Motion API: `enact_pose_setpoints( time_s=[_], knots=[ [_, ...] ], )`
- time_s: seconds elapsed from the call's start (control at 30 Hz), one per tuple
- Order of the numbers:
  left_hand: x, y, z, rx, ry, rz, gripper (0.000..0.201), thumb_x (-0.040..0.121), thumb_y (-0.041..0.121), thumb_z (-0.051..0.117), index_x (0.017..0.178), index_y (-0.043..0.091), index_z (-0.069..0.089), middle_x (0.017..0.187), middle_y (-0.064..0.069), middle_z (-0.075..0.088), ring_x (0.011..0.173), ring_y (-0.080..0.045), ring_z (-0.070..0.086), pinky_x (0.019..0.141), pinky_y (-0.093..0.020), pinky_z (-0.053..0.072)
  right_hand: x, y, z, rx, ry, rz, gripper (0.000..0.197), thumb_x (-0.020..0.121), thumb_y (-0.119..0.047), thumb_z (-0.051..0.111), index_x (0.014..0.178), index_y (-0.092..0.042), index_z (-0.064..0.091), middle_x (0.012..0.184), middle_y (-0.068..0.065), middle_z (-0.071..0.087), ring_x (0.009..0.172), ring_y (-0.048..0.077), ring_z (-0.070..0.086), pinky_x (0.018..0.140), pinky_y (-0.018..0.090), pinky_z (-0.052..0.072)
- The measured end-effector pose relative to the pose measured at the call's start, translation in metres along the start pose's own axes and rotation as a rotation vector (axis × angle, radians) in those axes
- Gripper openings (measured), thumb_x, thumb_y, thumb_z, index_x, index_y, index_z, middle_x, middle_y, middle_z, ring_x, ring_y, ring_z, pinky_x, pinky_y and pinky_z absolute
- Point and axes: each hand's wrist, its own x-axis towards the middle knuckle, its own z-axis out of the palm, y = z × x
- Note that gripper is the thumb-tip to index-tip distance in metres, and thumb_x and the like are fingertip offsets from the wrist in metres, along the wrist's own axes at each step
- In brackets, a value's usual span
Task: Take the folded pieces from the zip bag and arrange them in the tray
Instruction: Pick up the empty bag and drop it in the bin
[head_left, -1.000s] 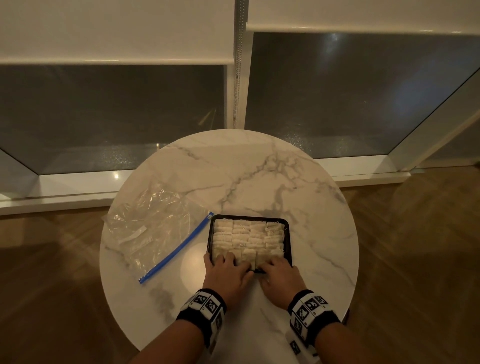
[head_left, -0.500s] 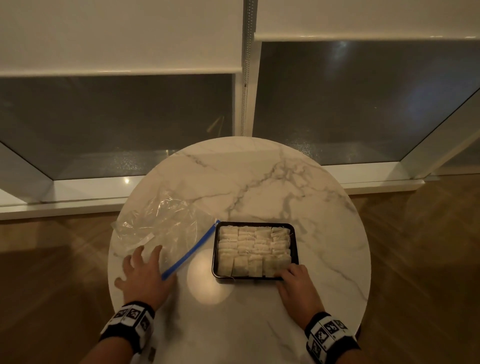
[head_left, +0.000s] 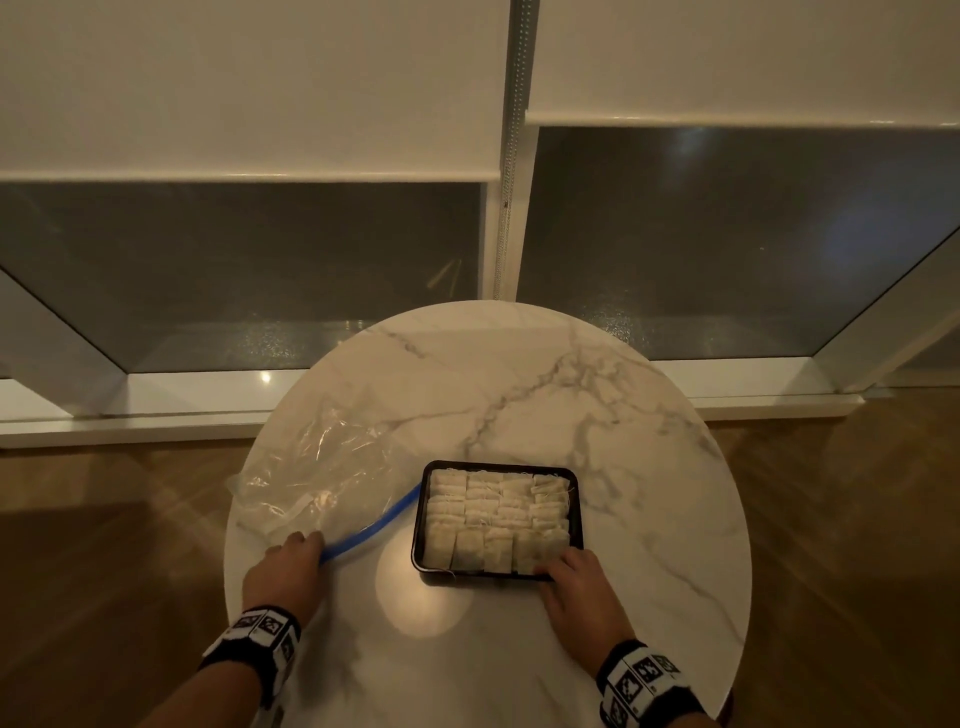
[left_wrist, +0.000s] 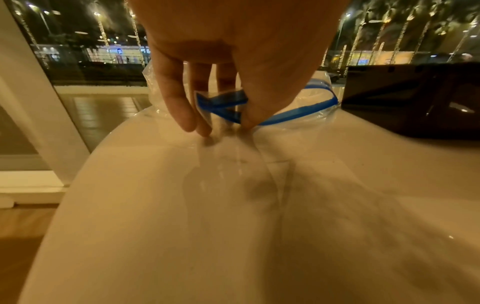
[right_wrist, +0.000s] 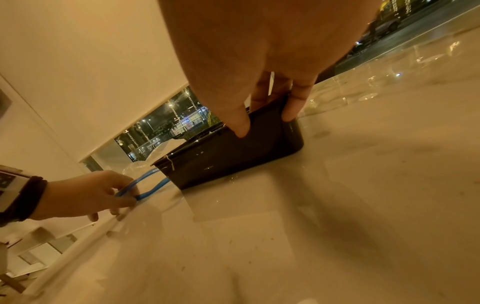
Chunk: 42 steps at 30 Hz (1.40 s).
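Round marble table (head_left: 519, 374) by the dark window carries the tray (head_left: 575, 512) packed with folded pieces (head_left: 496, 514), right hand (head_left: 574, 597) gripping its near corner, while the left hand (head_left: 285, 571) pinches the zip bag (head_left: 317, 483) at its blue seal, so a tug could drag plastic against the tray and jostle the rows.

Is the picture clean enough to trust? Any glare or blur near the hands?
Head view: dim and warm, with a bright round glare patch on the table beside the tray. Left wrist view: the left hand is soft with blur over the zip bag. Right wrist view: tilted, wide-angle stretch.
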Motion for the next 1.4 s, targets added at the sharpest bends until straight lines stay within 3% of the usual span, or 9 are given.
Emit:
enact_pose_setpoints(
  time_s=[0.17, 0.37, 0.83, 0.97, 1.07, 1.17, 1.23, 1.3, 1.4],
  knots=[
    [-0.001, -0.004, -0.011, -0.189, 0.058, -0.161, 0.017, 0.096, 0.015, 0.043, 0.112, 0.019, 0.049, 0.112, -0.007, 0.057, 0.102, -0.03, 0.061, 0.081, -0.043, 0.05, -0.001, 0.002, -0.002, 0.039, -0.008, -0.037, 0.009, 0.092, -0.026, 0.058, 0.095, -0.023, 0.065, 0.098, -0.008, 0.056, 0.092, 0.009, 0.044, 0.082, 0.019, 0.041],
    [-0.013, 0.012, -0.047, -0.689, 0.384, -0.346, 0.006, 0.1, 0.011, 0.048, 0.1, 0.008, 0.053, 0.096, -0.017, 0.056, 0.086, -0.039, 0.058, 0.076, -0.048, 0.047, 0.006, -0.001, 0.003, 0.089, -0.032, -0.079, 0.016, 0.094, -0.02, 0.059, 0.103, -0.023, 0.072, 0.101, -0.007, 0.06, 0.095, 0.007, 0.045, 0.085, 0.01, 0.032],
    [-0.052, 0.045, -0.114, -1.027, 0.547, -0.165, 0.011, 0.106, 0.027, 0.042, 0.099, 0.019, 0.047, 0.085, -0.008, 0.056, 0.075, -0.024, 0.058, 0.06, -0.034, 0.043, 0.038, -0.04, 0.021, 0.118, -0.122, -0.091, 0.022, 0.096, -0.019, 0.054, 0.107, -0.019, 0.073, 0.106, 0.002, 0.062, 0.103, 0.022, 0.052, 0.094, 0.025, 0.041],
    [-0.061, 0.05, -0.114, -1.097, 0.492, -0.104, 0.01, 0.105, 0.031, 0.044, 0.096, 0.027, 0.048, 0.084, -0.005, 0.055, 0.074, -0.025, 0.056, 0.065, -0.037, 0.048, 0.035, -0.045, 0.012, 0.101, -0.11, -0.082, 0.021, 0.096, -0.025, 0.055, 0.106, -0.022, 0.073, 0.104, -0.002, 0.061, 0.102, 0.019, 0.049, 0.093, 0.034, 0.046],
    [-0.076, 0.06, -0.127, -1.262, 0.431, 0.029, 0.008, 0.101, 0.032, 0.056, 0.101, 0.024, 0.053, 0.088, -0.002, 0.058, 0.077, -0.019, 0.057, 0.067, -0.033, 0.049, 0.029, -0.053, -0.011, 0.063, 0.064, -0.076, 0.018, 0.094, -0.036, 0.055, 0.101, -0.028, 0.07, 0.098, -0.013, 0.058, 0.099, 0.013, 0.046, 0.085, 0.029, 0.045],
    [-0.094, 0.08, -0.153, -1.401, 0.386, 0.185, 0.011, 0.095, 0.03, 0.063, 0.096, 0.02, 0.059, 0.078, 0.0, 0.059, 0.069, -0.013, 0.056, 0.064, -0.025, 0.051, 0.028, -0.072, -0.047, 0.336, 0.153, 0.074, 0.026, 0.092, -0.044, 0.06, 0.114, -0.03, 0.064, 0.108, -0.017, 0.057, 0.107, 0.006, 0.048, 0.09, 0.024, 0.044],
    [-0.106, 0.099, -0.169, -1.578, 0.182, 0.234, 0.025, 0.096, 0.038, 0.059, 0.084, 0.016, 0.06, 0.068, 0.0, 0.054, 0.064, -0.016, 0.053, 0.059, -0.023, 0.048, 0.032, -0.085, -0.075, 0.72, 0.111, 0.228, 0.046, 0.087, -0.046, 0.068, 0.129, -0.035, 0.054, 0.121, -0.014, 0.057, 0.117, 0.005, 0.053, 0.096, 0.03, 0.05],
    [-0.114, 0.12, -0.18, -1.737, -0.123, 0.213, 0.044, 0.093, 0.055, 0.057, 0.087, 0.013, 0.069, 0.077, -0.011, 0.057, 0.071, -0.026, 0.054, 0.064, -0.03, 0.048, 0.034, -0.094, -0.103, 1.099, 0.066, 0.262, 0.073, 0.078, -0.056, 0.073, 0.142, -0.043, 0.041, 0.136, -0.009, 0.055, 0.125, 0.011, 0.055, 0.102, 0.04, 0.05],
    [-0.112, 0.147, -0.176, -1.721, -0.305, 0.152, 0.05, 0.089, 0.061, 0.056, 0.084, 0.016, 0.077, 0.086, -0.012, 0.071, 0.074, -0.026, 0.065, 0.069, -0.034, 0.05, 0.031, -0.096, -0.14, 1.255, -0.002, 0.156, 0.084, 0.075, -0.071, 0.067, 0.147, -0.051, 0.028, 0.151, -0.007, 0.044, 0.135, 0.018, 0.048, 0.108, 0.051, 0.044]
  ],
)
